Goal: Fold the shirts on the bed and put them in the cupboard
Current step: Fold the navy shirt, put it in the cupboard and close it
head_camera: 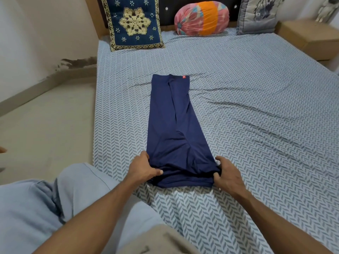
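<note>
navy shirt (172, 125) is lying folded into a long narrow strip on the bed (256, 107), running from centre frame down toward 6 o'clock, with a small red tag at its far end. left hand (142, 166) is gripping the near left corner with fingers curled round the cloth and thumb on top, and right hand (228, 176) is pinching the near right corner. blue embroidered cushion (134, 22) is sitting at 11 o'clock, pink and orange bolster (201, 18) at 12, grey pillow (256, 14) at 1.
</note>
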Demonstrator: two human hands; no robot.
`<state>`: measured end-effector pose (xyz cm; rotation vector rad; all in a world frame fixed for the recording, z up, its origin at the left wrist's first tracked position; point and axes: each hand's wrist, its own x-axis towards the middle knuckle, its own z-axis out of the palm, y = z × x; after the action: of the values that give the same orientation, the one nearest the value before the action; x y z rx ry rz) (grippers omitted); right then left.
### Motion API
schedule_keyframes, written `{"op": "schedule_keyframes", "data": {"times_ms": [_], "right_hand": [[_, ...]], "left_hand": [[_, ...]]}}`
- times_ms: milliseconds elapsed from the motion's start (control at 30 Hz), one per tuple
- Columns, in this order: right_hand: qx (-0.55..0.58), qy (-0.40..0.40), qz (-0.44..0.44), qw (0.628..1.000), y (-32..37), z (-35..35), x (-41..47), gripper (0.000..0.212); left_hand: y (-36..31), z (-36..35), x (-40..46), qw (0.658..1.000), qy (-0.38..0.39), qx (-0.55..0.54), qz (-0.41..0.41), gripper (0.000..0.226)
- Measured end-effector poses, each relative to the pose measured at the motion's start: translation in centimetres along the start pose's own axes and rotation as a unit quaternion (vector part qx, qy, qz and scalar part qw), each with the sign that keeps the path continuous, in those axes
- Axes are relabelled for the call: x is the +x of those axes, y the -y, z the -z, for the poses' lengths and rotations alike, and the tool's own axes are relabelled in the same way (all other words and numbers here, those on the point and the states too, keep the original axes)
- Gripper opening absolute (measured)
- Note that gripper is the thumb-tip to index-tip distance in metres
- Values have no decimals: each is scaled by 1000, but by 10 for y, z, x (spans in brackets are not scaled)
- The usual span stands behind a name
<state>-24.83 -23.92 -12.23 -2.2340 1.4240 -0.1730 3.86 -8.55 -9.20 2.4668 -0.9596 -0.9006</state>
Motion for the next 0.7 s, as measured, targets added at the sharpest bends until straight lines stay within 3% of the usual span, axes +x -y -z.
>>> {"op": "schedule_keyframes", "data": {"times_ms": [167,333,433,533,600,667,700], "right_hand": [[84,23,-75,993,5,4,-7,42],[133,32,-90,987,4,6,-15,30],[114,37,-80,990,3,5,-16,28],[41,72,-43,996,7,5,-14,25],[-19,79,-18,997,11,8,-7,29],[-30,60,2,998,13,10,8,37],[-11,41,18,999,15,11,16,38]], "left_hand": [[9,1,-10,999,34,23,24,48],[25,3,-15,999,-18,6,-44,26],[24,6,-16,990,-54,69,-115,23],[24,3,-16,984,5,122,-128,28],[24,2,-13,986,41,118,-113,23],[24,4,-3,991,32,77,-107,5],[23,6,2,993,14,50,-107,9]]}}
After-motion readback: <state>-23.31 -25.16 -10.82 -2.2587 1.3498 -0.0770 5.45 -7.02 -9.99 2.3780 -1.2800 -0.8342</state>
